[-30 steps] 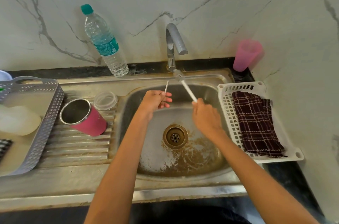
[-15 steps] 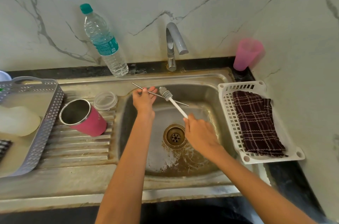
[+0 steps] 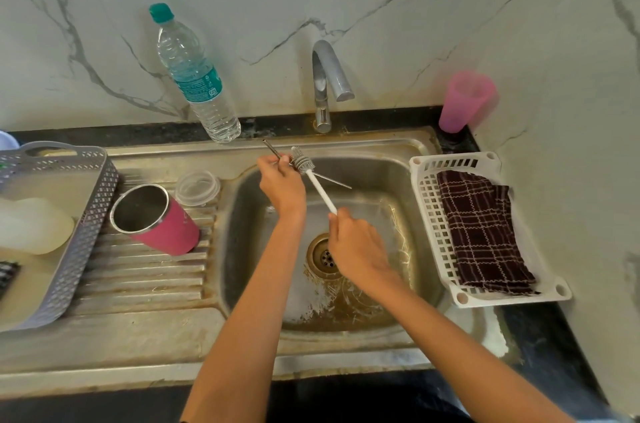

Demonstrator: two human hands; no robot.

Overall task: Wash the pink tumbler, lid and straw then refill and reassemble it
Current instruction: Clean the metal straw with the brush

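In the middle of the frame, above the sink (image 3: 381, 145), the metal straw (image 3: 334, 181) is pinched in the grip of the left hand (image 3: 280, 182) and slants from upper left to lower right. The white handle of a thin brush (image 3: 320, 187) is grasped in the curled grip of the right hand (image 3: 356, 249). Its bristled head is laid against the straw, just beside the left fingers. The pink tumbler (image 3: 166, 227) is seen left of centre on the ribbed drainboard (image 3: 145, 280), mouth uncovered. It seems to lean, though the wide lens may be to blame. The clear lid (image 3: 197, 187) is set just above it in the frame. A checked cloth (image 3: 481, 232) is laid in the white basket (image 3: 426, 215) at right.
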